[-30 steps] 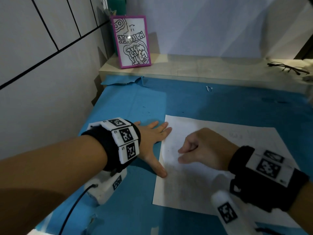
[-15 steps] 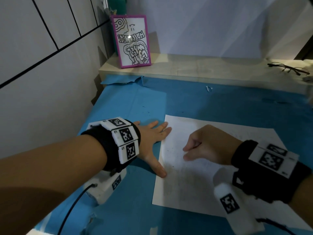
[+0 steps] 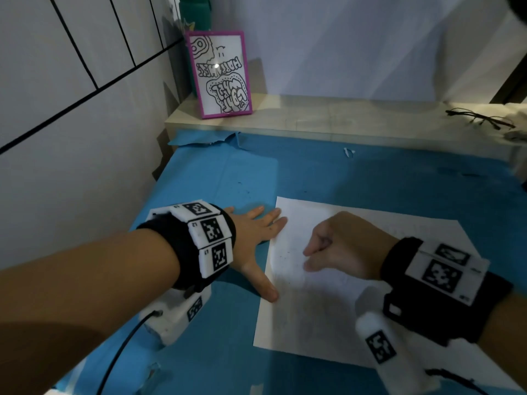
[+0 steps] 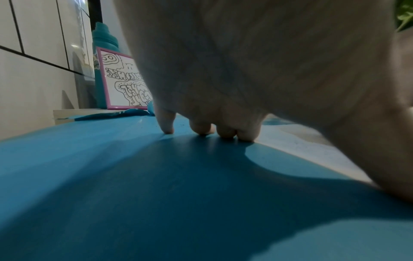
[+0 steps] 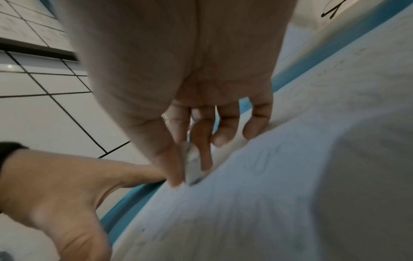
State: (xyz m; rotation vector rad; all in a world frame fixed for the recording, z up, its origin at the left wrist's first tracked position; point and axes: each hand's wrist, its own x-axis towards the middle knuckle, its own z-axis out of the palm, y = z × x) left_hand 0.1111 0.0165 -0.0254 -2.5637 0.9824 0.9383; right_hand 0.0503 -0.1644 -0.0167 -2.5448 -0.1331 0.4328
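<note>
A white sheet of paper (image 3: 328, 309) with faint pencil marks lies on the blue mat (image 3: 228, 172). My left hand (image 3: 256, 238) lies flat, fingers spread, on the mat and the paper's left edge; its fingertips (image 4: 201, 128) press down in the left wrist view. My right hand (image 3: 328, 249) is curled over the upper left part of the sheet. In the right wrist view its thumb and fingers pinch a small white eraser (image 5: 192, 167), whose tip touches the paper (image 5: 290, 194). The head view hides the eraser under the fist.
A pink-framed drawing (image 3: 219, 75) leans on a pale ledge (image 3: 328, 115) at the back, with a teal bottle (image 4: 103, 53) behind it. Black glasses (image 3: 479, 119) lie on the ledge at the right. A tiled wall (image 3: 71, 109) runs close along the left.
My right hand slid slightly right over the paper, then back left. The left hand and the sheet have stayed put.
</note>
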